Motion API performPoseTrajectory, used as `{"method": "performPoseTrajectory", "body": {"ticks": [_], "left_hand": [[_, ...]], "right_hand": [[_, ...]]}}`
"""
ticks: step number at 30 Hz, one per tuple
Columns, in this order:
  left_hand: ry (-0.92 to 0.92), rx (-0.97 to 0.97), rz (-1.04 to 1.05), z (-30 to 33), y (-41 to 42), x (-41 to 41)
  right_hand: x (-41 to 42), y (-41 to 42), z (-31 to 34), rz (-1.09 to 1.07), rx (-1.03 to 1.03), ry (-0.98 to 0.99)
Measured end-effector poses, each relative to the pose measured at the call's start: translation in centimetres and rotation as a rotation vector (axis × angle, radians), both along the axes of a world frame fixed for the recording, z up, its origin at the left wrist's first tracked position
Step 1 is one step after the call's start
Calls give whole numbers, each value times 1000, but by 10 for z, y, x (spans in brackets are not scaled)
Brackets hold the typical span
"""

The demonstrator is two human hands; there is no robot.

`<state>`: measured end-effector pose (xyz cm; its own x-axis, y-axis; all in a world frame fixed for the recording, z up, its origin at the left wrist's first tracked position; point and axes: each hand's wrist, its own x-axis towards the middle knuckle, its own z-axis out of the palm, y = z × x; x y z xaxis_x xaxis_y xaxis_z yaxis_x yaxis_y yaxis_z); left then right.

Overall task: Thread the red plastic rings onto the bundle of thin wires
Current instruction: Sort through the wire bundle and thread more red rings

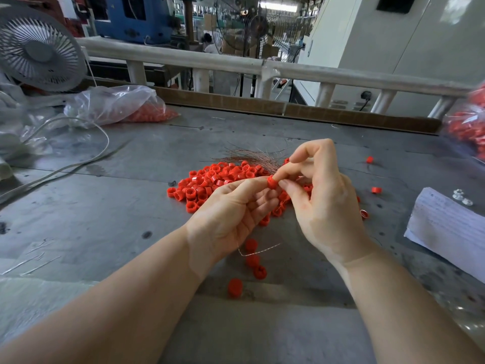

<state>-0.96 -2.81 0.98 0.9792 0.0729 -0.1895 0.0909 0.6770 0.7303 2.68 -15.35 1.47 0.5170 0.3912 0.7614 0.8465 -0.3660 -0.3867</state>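
**Now Seating a Red Ring on the Wire Bundle**

Right now I am watching both hands working just above the pile of red rings (223, 179) on the grey tabletop (105, 206). My left hand (231, 216) is curling its fingers and pinching one red ring (273, 183) from the near side, and my right hand (322, 203) is pinching the same ring from the other side with thumb and fingertips, so both grips are clenching on it. The bundle of thin wires (252, 156) is fanning out behind the ring, towards the far edge of the pile; I think its gathered end is entering the ring, though the fingers are hiding that spot.

A short string of threaded rings (253, 260) appears to be trailing below my left palm on a wire.

What is worrying me is the splay. If a few strands are missing the bore, they are going to buckle against the rim and kink. A loose pinch is also risking the ring dropping into the pile, and tugging the trailing wire could be spilling rings already on.
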Motion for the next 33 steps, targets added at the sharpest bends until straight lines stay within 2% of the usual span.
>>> {"method": "performPoseTrajectory", "body": {"ticks": [10,20,33], "left_hand": [[-19,102,-13,0,-1,-1],[-164,141,79,-5,0,1],[-284,317,118,-3,2,-3]], "right_hand": [[-1,-1,1,33,-36,-20],[0,-1,-1,20,111,51],[1,1,1,10,207,262]]}}
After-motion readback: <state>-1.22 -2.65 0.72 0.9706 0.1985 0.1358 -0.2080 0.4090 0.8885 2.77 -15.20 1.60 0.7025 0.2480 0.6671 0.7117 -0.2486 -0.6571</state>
